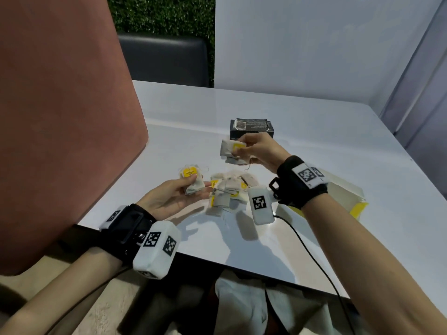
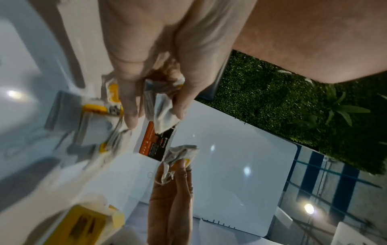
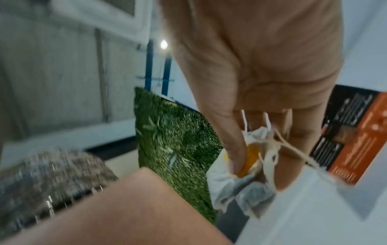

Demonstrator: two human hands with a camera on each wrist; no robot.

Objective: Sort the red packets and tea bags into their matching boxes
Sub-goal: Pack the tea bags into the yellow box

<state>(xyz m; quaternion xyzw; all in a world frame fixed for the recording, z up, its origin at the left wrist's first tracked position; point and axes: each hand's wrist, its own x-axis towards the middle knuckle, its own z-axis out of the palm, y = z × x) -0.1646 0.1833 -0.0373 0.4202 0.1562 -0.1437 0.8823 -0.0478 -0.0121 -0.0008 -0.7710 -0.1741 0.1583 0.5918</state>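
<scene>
We see two bare arms with no sleeves. Each wrist wears a wide black band (image 1: 300, 183) with a white box (image 1: 260, 204) stuck on it. The boxes have black and white square codes. A thin black cable (image 1: 314, 257) runs from the right box. The left box (image 1: 157, 249) has one too.

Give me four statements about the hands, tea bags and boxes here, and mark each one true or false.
1. The right hand holds tea bags above the table. True.
2. The left hand is empty. False: it holds a yellow-tagged tea bag.
3. A pile of tea bags lies on the table between the hands. True.
4. The dark box sits at the table's near edge. False: it stands beyond the right hand.
</scene>
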